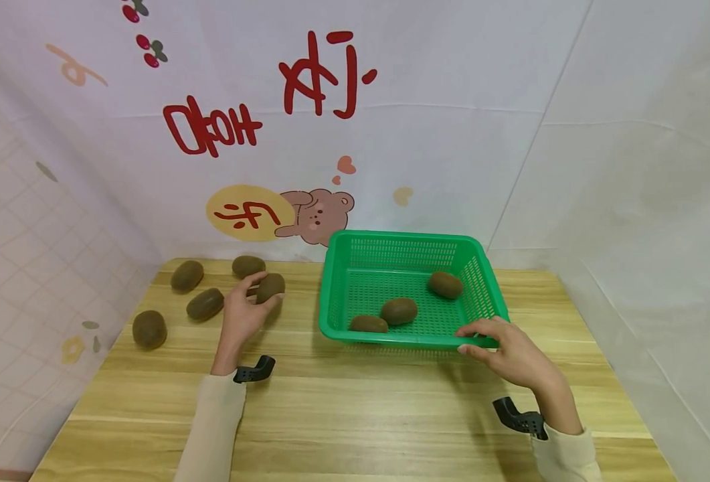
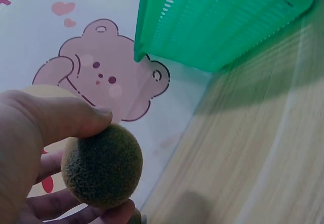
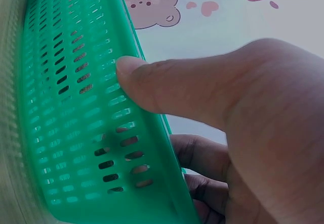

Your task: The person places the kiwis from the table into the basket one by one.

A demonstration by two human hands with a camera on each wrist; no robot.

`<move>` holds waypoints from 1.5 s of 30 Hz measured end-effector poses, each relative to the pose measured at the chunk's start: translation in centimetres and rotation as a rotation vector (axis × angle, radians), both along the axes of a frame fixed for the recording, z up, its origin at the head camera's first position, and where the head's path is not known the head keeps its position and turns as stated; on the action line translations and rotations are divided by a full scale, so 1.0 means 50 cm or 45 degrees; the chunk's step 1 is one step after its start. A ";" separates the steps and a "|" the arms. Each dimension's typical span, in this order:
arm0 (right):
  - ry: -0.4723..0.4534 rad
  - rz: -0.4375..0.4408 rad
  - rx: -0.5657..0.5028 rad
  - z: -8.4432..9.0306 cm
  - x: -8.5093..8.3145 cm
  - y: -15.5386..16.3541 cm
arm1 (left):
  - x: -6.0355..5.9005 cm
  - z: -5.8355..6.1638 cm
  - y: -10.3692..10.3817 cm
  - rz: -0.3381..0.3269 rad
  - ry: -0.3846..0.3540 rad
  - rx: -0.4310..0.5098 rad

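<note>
In the head view my left hand point(image 1: 247, 313) grips a brown fuzzy kiwi point(image 1: 271, 288) between thumb and fingers, left of the basket. The left wrist view shows that kiwi point(image 2: 103, 165) close up, apart from the table, with the thumb over its top. My right hand point(image 1: 514, 348) holds the near right rim of a green plastic basket point(image 1: 391, 340), thumb outside and fingers inside, as the right wrist view of the basket wall point(image 3: 86, 107) confirms. Inside the basket lie three kiwis: one at right point(image 1: 445, 285), one in the middle point(image 1: 399, 311), one by the near wall point(image 1: 369, 325).
Several kiwis lie on the wooden table point(image 1: 355, 415) at the left, including one kiwi point(image 1: 248, 267) just behind the left hand and another kiwi point(image 1: 150, 329) near the left edge. A white printed cloth point(image 1: 427, 161) hangs behind and along both sides.
</note>
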State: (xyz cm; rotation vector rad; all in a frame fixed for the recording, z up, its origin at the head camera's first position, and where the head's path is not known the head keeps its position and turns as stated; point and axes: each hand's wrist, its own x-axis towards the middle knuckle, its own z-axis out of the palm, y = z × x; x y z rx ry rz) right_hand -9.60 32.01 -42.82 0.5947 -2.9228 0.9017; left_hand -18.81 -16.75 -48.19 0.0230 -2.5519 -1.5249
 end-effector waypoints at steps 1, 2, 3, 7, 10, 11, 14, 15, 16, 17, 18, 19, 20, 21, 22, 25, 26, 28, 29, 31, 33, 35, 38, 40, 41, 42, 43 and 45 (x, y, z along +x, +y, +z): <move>-0.001 -0.002 0.000 0.000 0.000 0.000 | 0.000 0.002 0.002 -0.002 0.005 0.004; -0.003 -0.004 0.001 0.000 0.000 0.001 | 0.000 0.004 0.005 -0.004 0.009 0.008; -0.004 -0.007 0.003 -0.001 0.000 0.001 | 0.000 0.006 0.007 -0.006 0.014 0.012; -0.014 -0.012 0.008 0.000 0.001 0.001 | 0.002 0.011 0.020 -0.023 0.027 0.032; -0.018 -0.011 0.010 0.001 0.002 0.001 | 0.007 0.017 0.033 -0.050 0.043 0.049; -0.017 -0.010 0.009 0.001 0.002 0.001 | 0.008 0.020 0.037 -0.058 0.054 0.053; -0.015 -0.011 0.014 0.001 0.003 0.001 | 0.012 0.030 0.049 -0.083 0.083 0.061; -0.014 -0.012 0.014 0.000 0.003 0.001 | 0.013 0.032 0.052 -0.087 0.088 0.064; -0.011 -0.012 0.016 0.000 0.002 0.001 | 0.014 0.034 0.055 -0.093 0.094 0.067; -0.009 -0.012 0.017 0.000 0.002 0.001 | 0.015 0.037 0.058 -0.098 0.098 0.071; -0.009 -0.011 0.018 0.000 0.002 0.001 | 0.016 0.039 0.061 -0.103 0.099 0.074; -0.006 -0.010 0.017 0.000 0.002 0.001 | 0.018 0.042 0.063 -0.105 0.099 0.083; -0.005 -0.009 0.017 -0.001 0.002 0.001 | 0.020 0.045 0.066 -0.109 0.101 0.096; -0.003 -0.008 0.017 -0.001 0.001 0.002 | 0.021 0.048 0.068 -0.114 0.103 0.106; 0.000 -0.007 0.018 -0.002 0.001 0.002 | 0.022 0.051 0.071 -0.118 0.107 0.117; 0.007 -0.005 0.017 -0.003 0.000 0.002 | 0.026 0.060 0.080 -0.130 0.113 0.139; 0.007 -0.005 0.016 -0.004 -0.001 0.002 | 0.027 0.062 0.083 -0.135 0.117 0.146; 0.006 -0.004 0.014 -0.004 -0.001 0.002 | 0.031 0.068 0.089 -0.147 0.122 0.154; 0.003 -0.004 0.011 -0.005 -0.001 0.002 | 0.033 0.072 0.092 -0.153 0.124 0.160; -0.001 0.000 0.011 -0.005 -0.001 0.002 | 0.039 0.079 0.099 -0.164 0.130 0.166; -0.005 0.006 0.011 -0.006 -0.002 0.001 | 0.045 0.085 0.105 -0.180 0.142 0.176; -0.008 0.011 0.010 -0.006 -0.002 0.001 | 0.050 0.090 0.112 -0.196 0.157 0.186; -0.005 0.012 0.013 -0.006 -0.003 0.001 | 0.056 0.099 0.122 -0.222 0.188 0.201; -0.001 0.012 0.015 -0.006 -0.003 0.002 | 0.059 0.104 0.129 -0.240 0.206 0.199; 0.001 0.012 0.017 -0.006 -0.004 0.002 | 0.061 0.107 0.132 -0.249 0.216 0.198; 0.002 0.010 0.018 -0.005 -0.004 0.002 | 0.062 0.109 0.136 -0.258 0.226 0.193; 0.001 0.009 0.017 -0.005 -0.004 0.002 | 0.063 0.111 0.139 -0.269 0.236 0.191; 0.001 0.008 0.014 -0.004 -0.004 0.002 | 0.066 0.112 0.146 -0.292 0.258 0.185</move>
